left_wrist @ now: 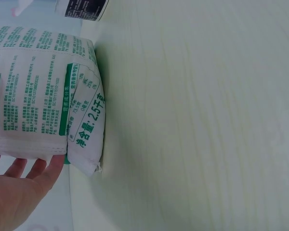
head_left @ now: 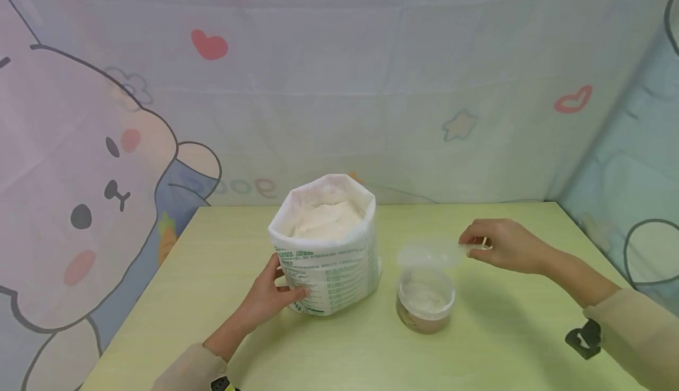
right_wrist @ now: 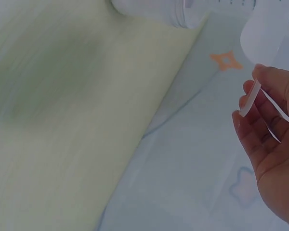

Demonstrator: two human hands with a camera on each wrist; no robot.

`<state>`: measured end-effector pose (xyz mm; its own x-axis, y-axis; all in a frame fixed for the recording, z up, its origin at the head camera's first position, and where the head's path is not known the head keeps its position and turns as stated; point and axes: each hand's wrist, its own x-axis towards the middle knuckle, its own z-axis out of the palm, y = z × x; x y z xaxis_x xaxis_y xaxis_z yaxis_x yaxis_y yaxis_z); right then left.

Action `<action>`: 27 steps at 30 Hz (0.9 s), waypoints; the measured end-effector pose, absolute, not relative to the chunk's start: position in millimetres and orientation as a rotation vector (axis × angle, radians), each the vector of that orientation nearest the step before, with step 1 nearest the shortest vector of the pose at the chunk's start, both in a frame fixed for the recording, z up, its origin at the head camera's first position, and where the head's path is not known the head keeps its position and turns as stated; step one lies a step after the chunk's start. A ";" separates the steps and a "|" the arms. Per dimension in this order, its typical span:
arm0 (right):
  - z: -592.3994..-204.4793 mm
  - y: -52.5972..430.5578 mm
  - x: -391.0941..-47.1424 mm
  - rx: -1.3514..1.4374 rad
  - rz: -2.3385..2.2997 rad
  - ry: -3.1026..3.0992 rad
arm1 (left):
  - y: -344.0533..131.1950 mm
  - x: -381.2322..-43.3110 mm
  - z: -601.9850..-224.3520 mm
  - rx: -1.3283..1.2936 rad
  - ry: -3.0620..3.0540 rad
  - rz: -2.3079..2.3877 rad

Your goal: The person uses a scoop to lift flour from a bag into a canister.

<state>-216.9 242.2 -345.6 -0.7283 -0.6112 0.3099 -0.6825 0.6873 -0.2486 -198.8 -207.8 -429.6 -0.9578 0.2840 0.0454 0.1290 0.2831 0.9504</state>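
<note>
An open white bag of flour [head_left: 331, 279] with green print stands on the table, its top rolled outward and pale powder [head_left: 331, 221] showing inside. My left hand [head_left: 273, 291] grips its near left side, thumb across the front; in the left wrist view the fingers of the left hand [left_wrist: 26, 187] lie along the bag [left_wrist: 33, 101]. To the right is a round clear plastic jar [head_left: 424, 308], uncovered, with whitish powder in it. Above its far rim hovers a translucent scoop [head_left: 427, 256], whose handle my right hand [head_left: 504, 245] pinches between thumb and fingers.
The pale yellow-green table [head_left: 504, 344] ends at a back edge against a printed cloth backdrop [head_left: 339, 114]. Another cloth [head_left: 631, 190] hangs along the right side. Bag and jar stand close together with a narrow gap between them.
</note>
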 end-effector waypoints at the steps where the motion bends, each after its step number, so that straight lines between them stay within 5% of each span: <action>1: -345.4 242.2 -217.9 1.038 0.532 -2.689 | -207.7 -198.9 -429.8 0.394 2.407 1.761; 27: -295.4 229.0 -241.3 1.062 0.548 -2.578 | -207.9 -198.2 -430.6 0.397 2.402 1.759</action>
